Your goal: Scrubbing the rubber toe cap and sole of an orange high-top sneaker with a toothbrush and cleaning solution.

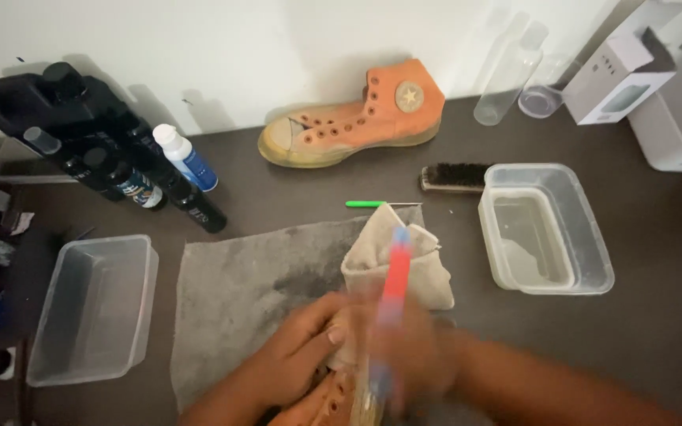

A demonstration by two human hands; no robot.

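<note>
One grey mat (238,292), dark tabletop (657,315).

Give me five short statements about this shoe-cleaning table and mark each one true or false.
1. An orange high-top shoe lies on its side near the wall. True.
2. The clear tub at the right is packed with bottles. False: no bottles are in it; the dark bottles stand at the left.
3. The right hand holds a red and blue brush, blurred in the picture. True.
4. A grey cloth is spread on the table under the hands. True.
5. The left hand rests on the black bristle brush. False: that brush lies apart by the right tub; the left hand steadies a second orange shoe.
</note>
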